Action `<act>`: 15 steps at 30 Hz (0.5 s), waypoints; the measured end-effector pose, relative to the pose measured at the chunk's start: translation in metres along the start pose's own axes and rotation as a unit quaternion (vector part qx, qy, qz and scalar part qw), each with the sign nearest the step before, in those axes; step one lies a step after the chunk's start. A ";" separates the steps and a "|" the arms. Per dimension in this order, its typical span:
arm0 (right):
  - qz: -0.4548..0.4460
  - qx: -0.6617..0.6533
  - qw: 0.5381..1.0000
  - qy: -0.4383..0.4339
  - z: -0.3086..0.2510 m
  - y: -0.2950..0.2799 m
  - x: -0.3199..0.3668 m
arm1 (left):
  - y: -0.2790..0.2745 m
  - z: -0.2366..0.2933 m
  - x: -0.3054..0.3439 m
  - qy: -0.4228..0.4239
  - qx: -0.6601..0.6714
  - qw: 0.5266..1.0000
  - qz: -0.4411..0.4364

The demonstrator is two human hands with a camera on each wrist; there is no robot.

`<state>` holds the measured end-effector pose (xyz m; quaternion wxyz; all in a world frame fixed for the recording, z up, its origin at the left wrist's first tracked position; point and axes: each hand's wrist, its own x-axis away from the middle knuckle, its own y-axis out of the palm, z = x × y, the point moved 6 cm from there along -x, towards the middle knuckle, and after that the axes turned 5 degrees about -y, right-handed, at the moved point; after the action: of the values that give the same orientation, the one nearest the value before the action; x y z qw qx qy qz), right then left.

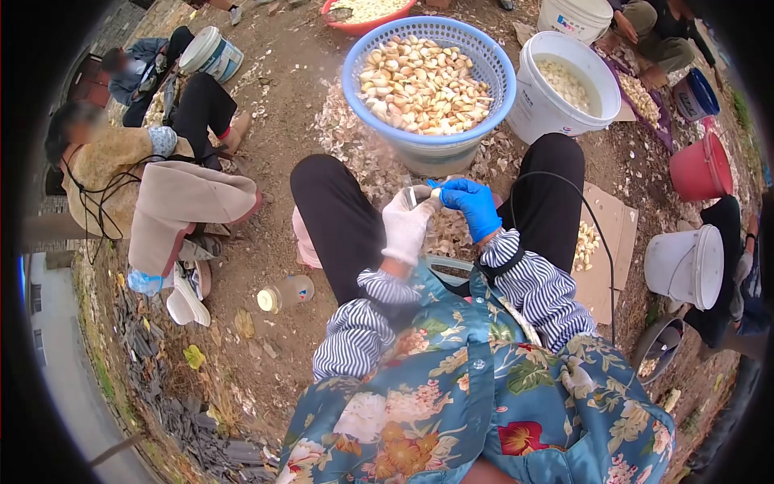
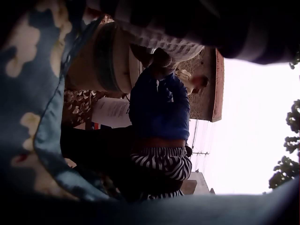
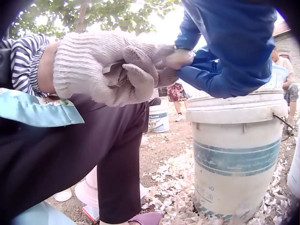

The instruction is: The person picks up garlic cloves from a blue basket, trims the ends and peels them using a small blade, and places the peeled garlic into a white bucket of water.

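My left hand (image 1: 405, 226), in a pale knitted glove, is in front of my knees with its fingers curled round a small flat silvery strip (image 1: 410, 198), perhaps a blade. Beside it my right hand (image 1: 472, 206), in a blue rubber glove, pinches a pale garlic clove (image 1: 436, 194) right at the left fingertips. From the right wrist the clove (image 3: 181, 59) shows between the two gloves. In the left wrist view the blue glove (image 2: 161, 103) is dark, and the knitted glove (image 2: 168, 44) is partly hidden by a sleeve.
A blue basket (image 1: 352, 89) full of garlic cloves stands on a bucket (image 1: 435, 160) before my knees. Right of it is a white bucket (image 1: 528, 113) with peeled cloves in water. Cardboard (image 1: 617, 234) holds more cloves. A bottle (image 1: 292, 292) lies at left; other people sit around.
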<state>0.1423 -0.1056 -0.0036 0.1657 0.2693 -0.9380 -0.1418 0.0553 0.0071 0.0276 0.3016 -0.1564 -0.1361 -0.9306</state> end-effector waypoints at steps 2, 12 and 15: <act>0.005 -0.008 1.000 -0.007 0.005 -0.002 -0.003 | 0.004 -0.001 0.001 0.005 0.001 1.000 -0.001; 0.042 -0.042 0.997 0.048 0.008 -0.006 -0.004 | 0.003 -0.015 -0.006 -0.036 0.093 0.995 -0.024; 0.023 0.004 1.000 0.007 0.002 0.001 -0.003 | 0.003 -0.006 -0.005 0.001 0.053 0.998 -0.013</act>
<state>0.1438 -0.1027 -0.0056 0.1741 0.2495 -0.9433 -0.1323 0.0595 0.0053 0.0212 0.2979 -0.1377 -0.1874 -0.9258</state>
